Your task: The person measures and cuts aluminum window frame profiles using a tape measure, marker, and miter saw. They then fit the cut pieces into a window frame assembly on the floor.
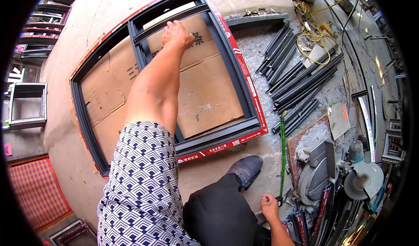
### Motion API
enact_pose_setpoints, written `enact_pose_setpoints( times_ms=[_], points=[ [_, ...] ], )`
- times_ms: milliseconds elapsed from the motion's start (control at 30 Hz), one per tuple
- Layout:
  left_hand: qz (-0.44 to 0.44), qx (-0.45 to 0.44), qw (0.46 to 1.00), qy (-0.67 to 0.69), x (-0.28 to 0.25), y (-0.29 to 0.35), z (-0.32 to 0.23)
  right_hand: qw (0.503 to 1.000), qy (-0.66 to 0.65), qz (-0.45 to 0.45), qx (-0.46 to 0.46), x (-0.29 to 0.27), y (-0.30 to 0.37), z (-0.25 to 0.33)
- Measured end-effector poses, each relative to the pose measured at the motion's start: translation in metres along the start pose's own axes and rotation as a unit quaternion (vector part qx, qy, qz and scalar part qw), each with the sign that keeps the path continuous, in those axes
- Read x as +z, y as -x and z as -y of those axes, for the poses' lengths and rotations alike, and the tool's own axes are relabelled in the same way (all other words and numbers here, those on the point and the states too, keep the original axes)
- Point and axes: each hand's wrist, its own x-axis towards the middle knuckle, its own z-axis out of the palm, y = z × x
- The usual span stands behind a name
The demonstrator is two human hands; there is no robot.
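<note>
The hands are well apart. The left hand (176,34) is extended over the frame (232,67), fingers bent at the crossbar (192,12); whether they clamp it or only rest on it cannot be told. The frame, dark with red film along its outer edges, lies flat ahead of the person, above the floor (56,97). Cardboard (209,93) shows through its openings.

The right hand (269,207) is at lower right, fingers curled, just beside the lower end of a green tape (283,154). Whether it grips anything cannot be told. The tape runs away from this hand toward a pile of dark bars (301,88), right of the frame. A yellow cord (301,40) lies beyond the bars. A grey saw (312,171) stands right of the tape. A shoe (246,169) is near the frame's near edge.
</note>
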Motion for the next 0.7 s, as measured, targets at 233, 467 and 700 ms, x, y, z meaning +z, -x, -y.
enact_pose_setpoints(
  times_ms=[233,467,700],
  points=[
    [-0.015,0.005,1.0,-0.018,0.002,0.005,0.009,0.999,-0.008,0.009,0.032,-0.009,0.005,0.018],
    [-0.012,-0.005,1.0,-0.015,0.002,-0.002,0.01,0.999,0.017,0.02,0.027,-0.001,0.004,0.002],
    [-0.016,0.002,1.0,-0.011,0.006,-0.01,0.01,0.999,0.035,0.013,0.018,0.002,-0.004,0.01]
  ],
)
